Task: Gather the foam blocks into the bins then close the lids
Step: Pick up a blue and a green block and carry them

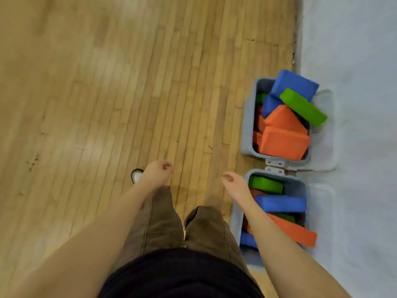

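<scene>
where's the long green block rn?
Head view, right side: the long green block lies tilted atop the far bin, resting on a blue block and overhanging the rim toward the wall.

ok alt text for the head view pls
Looking down, two grey bins, far bin and near bin, stand open by a white wall, stuffed with foam blocks. Both hands, left and right, hang loosely curled, holding nothing, over the wood floor.

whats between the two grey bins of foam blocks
In the head view, two small white hinge-like tabs sit in the narrow gap between the far grey plastic bin and the near grey plastic bin; whether they touch is unclear.
</scene>
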Available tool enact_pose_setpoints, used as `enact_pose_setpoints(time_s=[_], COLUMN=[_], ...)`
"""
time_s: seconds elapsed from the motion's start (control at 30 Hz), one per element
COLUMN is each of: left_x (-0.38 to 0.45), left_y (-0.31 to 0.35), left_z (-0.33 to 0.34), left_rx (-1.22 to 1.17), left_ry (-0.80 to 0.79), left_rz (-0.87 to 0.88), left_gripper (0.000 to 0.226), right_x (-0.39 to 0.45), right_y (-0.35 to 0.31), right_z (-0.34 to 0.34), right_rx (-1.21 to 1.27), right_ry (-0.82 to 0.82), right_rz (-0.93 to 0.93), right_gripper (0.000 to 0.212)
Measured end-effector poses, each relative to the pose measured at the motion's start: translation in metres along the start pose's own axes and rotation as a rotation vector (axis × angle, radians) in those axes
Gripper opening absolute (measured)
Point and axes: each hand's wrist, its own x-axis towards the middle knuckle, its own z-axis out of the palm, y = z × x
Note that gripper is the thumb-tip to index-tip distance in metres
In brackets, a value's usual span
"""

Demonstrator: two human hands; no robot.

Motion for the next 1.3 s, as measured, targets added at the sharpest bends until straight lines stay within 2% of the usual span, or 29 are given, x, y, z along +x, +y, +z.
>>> enact_pose_setpoints(time_s=[0.13,0.23,0.3,0.4,0.6,0.77,0.93,1.07,1.2,1.3], left_x=[-0.003,-0.001,0.002,0.009,0.048,0.116,0.177,0.216,0.237,0.254], left_y=[-0.077,-0.129,-0.162,-0.195,-0.211,-0.220,-0.229,-0.236,-0.248,-0.270], left_z=[-0.074,-0.138,-0.182,-0.248,-0.362,-0.461,-0.560,-0.623,-0.662,-0.701], left_rx=[-0.193,-0.320,-0.386,-0.485,-0.747,-0.819,-0.842,-0.894,-0.974,-1.101], left_ry=[0.204,0.290,0.355,0.474,0.575,0.620,0.619,0.601,0.647,0.738], left_rz=[-0.193,-0.320,-0.362,-0.373,-0.355,-0.362,-0.466,-0.540,-0.637,-0.693], left_gripper=[0.033,0.033,0.032,0.030,0.026,0.026,0.022,0.027,0.023,0.018], right_x=[0.033,0.055,0.069,0.088,0.128,0.193,0.265,0.309,0.329,0.339], right_y=[-0.113,-0.197,-0.246,-0.312,-0.431,-0.523,-0.653,-0.770,-0.865,-0.936], right_z=[0.064,0.121,0.157,0.201,0.253,0.280,0.292,0.306,0.339,0.388], right_rx=[-0.137,-0.260,-0.375,-0.428,-0.455,-0.552,-0.656,-0.740,-0.785,-0.801], right_ry=[-0.138,-0.240,-0.312,-0.326,-0.334,-0.356,-0.373,-0.371,-0.415,-0.498], right_rz=[-0.103,-0.218,-0.277,-0.295,-0.326,-0.373,-0.411,-0.484,-0.555,-0.621], right_gripper=[0.029,0.027,0.024,0.027,0.029,0.031,0.034,0.035,0.035,0.034])
